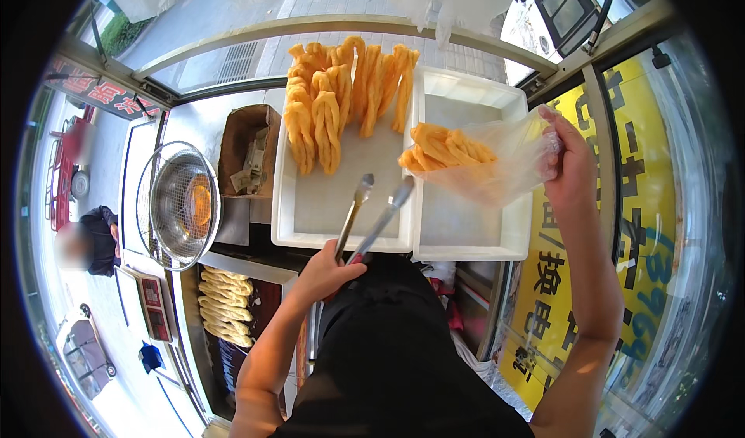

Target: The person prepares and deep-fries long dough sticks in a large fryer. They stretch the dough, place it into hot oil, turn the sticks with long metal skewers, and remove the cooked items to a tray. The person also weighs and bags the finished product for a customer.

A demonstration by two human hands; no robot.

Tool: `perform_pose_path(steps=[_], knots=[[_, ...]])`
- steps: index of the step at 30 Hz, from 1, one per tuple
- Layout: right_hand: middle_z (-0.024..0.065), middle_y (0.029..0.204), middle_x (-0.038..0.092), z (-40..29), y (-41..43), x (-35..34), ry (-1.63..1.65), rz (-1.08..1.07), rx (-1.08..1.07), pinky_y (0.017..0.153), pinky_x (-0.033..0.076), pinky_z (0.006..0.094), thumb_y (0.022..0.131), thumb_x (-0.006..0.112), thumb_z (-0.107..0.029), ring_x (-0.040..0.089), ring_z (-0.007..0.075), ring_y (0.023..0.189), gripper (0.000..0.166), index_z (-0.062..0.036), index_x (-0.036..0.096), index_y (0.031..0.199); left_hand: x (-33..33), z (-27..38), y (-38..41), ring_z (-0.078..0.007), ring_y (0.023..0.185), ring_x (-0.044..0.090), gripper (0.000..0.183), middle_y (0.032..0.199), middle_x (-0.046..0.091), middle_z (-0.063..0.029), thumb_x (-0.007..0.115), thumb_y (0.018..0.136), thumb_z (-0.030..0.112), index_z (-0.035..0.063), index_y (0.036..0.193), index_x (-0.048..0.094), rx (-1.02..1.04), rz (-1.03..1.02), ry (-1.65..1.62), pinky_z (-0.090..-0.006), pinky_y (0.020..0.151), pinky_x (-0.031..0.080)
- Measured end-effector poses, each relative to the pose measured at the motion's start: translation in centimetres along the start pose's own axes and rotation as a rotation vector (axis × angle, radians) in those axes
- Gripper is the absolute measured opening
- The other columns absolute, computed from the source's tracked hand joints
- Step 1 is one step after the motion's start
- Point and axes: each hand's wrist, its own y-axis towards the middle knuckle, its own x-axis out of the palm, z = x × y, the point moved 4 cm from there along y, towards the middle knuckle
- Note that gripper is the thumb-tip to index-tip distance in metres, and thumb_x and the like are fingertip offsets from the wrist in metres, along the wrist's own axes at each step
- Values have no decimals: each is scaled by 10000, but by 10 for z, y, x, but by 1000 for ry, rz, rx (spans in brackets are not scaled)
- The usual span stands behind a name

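Note:
My left hand (326, 272) grips metal tongs (372, 228) whose two tips point up and stand apart over the left white plastic tray (343, 240). My right hand (564, 158), raised over the right edge of the right white tray (474, 252), holds a clear plastic bag (506, 176). Fried twisted dough sticks (448, 147) lie in the bag, above the right tray. More fried dough twists (329, 118) are heaped at the far end of the left tray. The tong tips touch none of them.
A cardboard box (269, 164) with banknotes, a wire strainer (174, 205) over a metal bowl, and a scale (154, 310) are at left. Pale raw-looking dough twists (227, 307) lie lower left. A window frame (349, 25) borders the far side. A person (99, 240) is outside.

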Motion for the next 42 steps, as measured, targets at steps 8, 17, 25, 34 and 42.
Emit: perform_pose_path(steps=[8, 17, 25, 34, 42], knots=[[-34, 680, 515, -34, 8, 42, -75, -114, -119, 411, 303, 211, 1008, 484, -191, 386, 54, 455, 287, 1, 665, 1120, 98, 38, 121, -404, 1117, 577, 924, 1230, 542, -295, 779, 701, 482, -82, 1314, 379, -18, 174, 158, -447, 908, 484], [-31, 709, 517, -50, 6, 68, -134, -253, -70, 383, 275, 189, 1012, 487, -187, 372, 22, 455, 284, 13, 655, 1123, 11, 77, 149, -218, 1183, 518, 626, 1282, 545, -88, 647, 906, 407, 79, 1394, 435, 291, 201, -1040, -404, 967, 427], [-57, 712, 503, -56, 28, 85, -254, -338, -31, 412, 272, 170, 993, 513, -172, 346, 14, 466, 264, -9, 668, 1130, -24, 79, 172, -162, 753, 619, 153, 829, 648, -18, 627, 927, 188, 82, 1035, 612, 303, -13, -732, -312, 689, 504], [-101, 627, 361, -68, 85, 63, -454, -188, -79, 413, 156, 180, 960, 580, -168, 212, 2, 466, 209, -37, 693, 1078, -60, 112, 111, -123, 603, 534, 92, 683, 531, -17, 517, 970, 113, 48, 905, 511, 684, 595, -831, -286, 551, 442], [-60, 700, 492, -93, 77, 139, -788, -463, -271, 399, 216, 174, 868, 646, -57, 297, 2, 472, 198, -57, 651, 1066, -122, 130, -14, -66, 649, 483, 216, 771, 536, 16, 643, 875, 145, 46, 1058, 586, 630, 134, -728, -216, 580, 405]])
